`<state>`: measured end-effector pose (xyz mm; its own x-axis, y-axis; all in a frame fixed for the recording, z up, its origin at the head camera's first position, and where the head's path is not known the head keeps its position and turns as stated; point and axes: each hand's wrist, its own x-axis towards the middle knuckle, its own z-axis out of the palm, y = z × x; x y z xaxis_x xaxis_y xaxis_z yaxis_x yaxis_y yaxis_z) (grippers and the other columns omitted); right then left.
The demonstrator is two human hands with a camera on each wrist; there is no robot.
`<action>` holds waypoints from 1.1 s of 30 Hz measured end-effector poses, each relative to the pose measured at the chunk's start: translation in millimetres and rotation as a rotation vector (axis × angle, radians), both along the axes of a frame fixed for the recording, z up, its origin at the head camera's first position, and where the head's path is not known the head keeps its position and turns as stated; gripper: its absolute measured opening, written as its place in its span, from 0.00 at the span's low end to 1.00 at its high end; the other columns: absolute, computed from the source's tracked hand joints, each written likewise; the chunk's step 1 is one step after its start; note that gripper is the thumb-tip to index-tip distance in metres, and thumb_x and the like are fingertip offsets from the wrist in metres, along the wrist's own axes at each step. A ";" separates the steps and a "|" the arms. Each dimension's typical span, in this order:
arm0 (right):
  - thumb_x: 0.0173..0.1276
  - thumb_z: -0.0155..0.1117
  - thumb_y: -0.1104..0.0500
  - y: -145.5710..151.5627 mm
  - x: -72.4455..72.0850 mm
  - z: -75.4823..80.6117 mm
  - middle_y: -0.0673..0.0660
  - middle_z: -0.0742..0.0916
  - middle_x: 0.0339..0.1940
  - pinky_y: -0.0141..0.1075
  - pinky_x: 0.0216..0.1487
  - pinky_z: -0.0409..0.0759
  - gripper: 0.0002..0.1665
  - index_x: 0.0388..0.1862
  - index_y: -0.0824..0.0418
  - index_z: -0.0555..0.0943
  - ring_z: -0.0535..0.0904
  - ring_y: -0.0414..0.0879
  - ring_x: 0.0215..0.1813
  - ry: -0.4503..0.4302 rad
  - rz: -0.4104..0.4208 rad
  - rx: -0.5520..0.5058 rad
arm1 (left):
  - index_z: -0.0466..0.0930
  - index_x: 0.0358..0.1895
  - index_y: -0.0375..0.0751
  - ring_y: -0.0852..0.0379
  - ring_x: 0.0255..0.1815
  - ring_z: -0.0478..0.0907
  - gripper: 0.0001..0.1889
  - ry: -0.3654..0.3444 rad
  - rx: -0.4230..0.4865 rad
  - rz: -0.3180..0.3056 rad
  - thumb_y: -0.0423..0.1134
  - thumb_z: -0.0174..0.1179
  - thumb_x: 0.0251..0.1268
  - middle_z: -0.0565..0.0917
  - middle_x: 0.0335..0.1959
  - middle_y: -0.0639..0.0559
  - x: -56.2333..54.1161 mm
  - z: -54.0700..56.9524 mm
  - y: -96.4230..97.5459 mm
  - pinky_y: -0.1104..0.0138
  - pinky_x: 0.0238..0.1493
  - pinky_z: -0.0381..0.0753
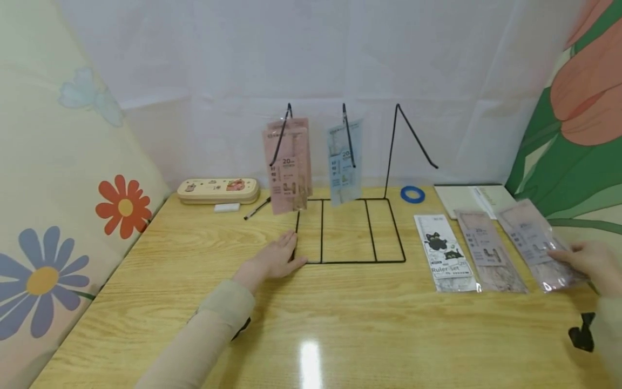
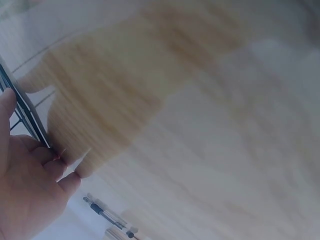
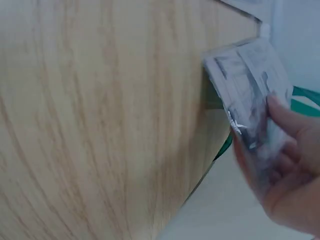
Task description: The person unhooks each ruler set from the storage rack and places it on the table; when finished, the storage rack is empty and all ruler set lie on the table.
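My right hand [image 1: 595,265] pinches the lower right side of a pink ruler-set packet [image 1: 532,237], thumb on its face. In the right wrist view the clear-wrapped packet [image 3: 250,80] is tilted above the table. With thumb and fingers at the bar, my left hand [image 1: 274,256] holds the front left corner of a black wire display rack [image 1: 357,262]. Pink packets [image 1: 289,178] hang from the rack's left hook and a blue packet [image 1: 345,173] from the middle one. The right hook [image 1: 418,135] carries nothing.
A white cat-print ruler set [image 1: 444,251] and another pink packet [image 1: 491,251] lie right of the rack. Behind are a blue tape roll [image 1: 412,194] and a pale notebook [image 1: 447,201]. A pencil case [image 1: 218,191], white eraser [image 1: 227,207] and pen [image 1: 256,209] lie back left.
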<state>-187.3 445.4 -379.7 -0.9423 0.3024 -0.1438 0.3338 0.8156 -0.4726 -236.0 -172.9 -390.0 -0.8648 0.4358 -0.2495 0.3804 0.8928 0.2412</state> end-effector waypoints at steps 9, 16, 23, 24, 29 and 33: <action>0.70 0.54 0.56 -50.6 -4.1 9.4 0.89 0.65 0.54 0.67 0.52 0.68 0.41 0.61 0.91 0.53 0.64 0.81 0.54 0.192 0.161 0.246 | 0.41 0.73 0.26 0.39 0.77 0.41 0.39 0.000 0.009 0.004 0.54 0.40 0.74 0.42 0.75 0.32 2.1 1.0 0.5 0.49 0.76 0.46; 0.68 0.59 0.52 -98.0 -21.0 16.2 0.86 0.65 0.59 0.68 0.56 0.63 0.43 0.65 0.84 0.56 0.61 0.79 0.59 0.341 0.389 0.162 | 0.42 0.72 0.25 0.38 0.77 0.41 0.39 0.003 0.015 -0.002 0.53 0.41 0.74 0.42 0.75 0.31 1.1 0.1 0.4 0.49 0.76 0.46; 0.70 0.57 0.48 -146.6 -32.1 12.6 0.84 0.56 0.68 0.68 0.66 0.53 0.50 0.70 0.81 0.45 0.51 0.78 0.67 0.261 0.480 0.089 | 0.42 0.72 0.25 0.38 0.77 0.41 0.39 0.008 0.010 -0.005 0.53 0.41 0.74 0.42 0.75 0.32 -0.2 -2.7 -0.7 0.49 0.76 0.46; 0.69 0.57 0.47 -153.6 -32.5 12.2 0.83 0.56 0.68 0.66 0.67 0.53 0.50 0.70 0.81 0.46 0.52 0.77 0.68 0.261 0.493 0.104 | 0.42 0.72 0.25 0.38 0.77 0.41 0.39 0.008 0.010 -0.007 0.53 0.41 0.74 0.42 0.75 0.31 -0.5 -3.0 -0.7 0.49 0.76 0.46; 0.69 0.57 0.45 -187.6 -34.9 10.1 0.80 0.59 0.69 0.63 0.70 0.52 0.49 0.70 0.79 0.51 0.53 0.74 0.70 0.250 0.546 0.135 | 0.42 0.72 0.25 0.38 0.77 0.41 0.39 0.004 0.020 -0.008 0.54 0.41 0.74 0.42 0.75 0.31 -1.2 -3.0 0.1 0.49 0.76 0.46; 0.70 0.56 0.47 -212.8 -36.0 3.5 0.79 0.56 0.71 0.64 0.71 0.49 0.49 0.71 0.79 0.48 0.49 0.74 0.71 0.191 0.599 0.059 | 0.41 0.72 0.25 0.38 0.77 0.41 0.39 0.007 0.023 -0.004 0.53 0.41 0.74 0.42 0.75 0.31 -2.0 -3.2 0.3 0.49 0.76 0.46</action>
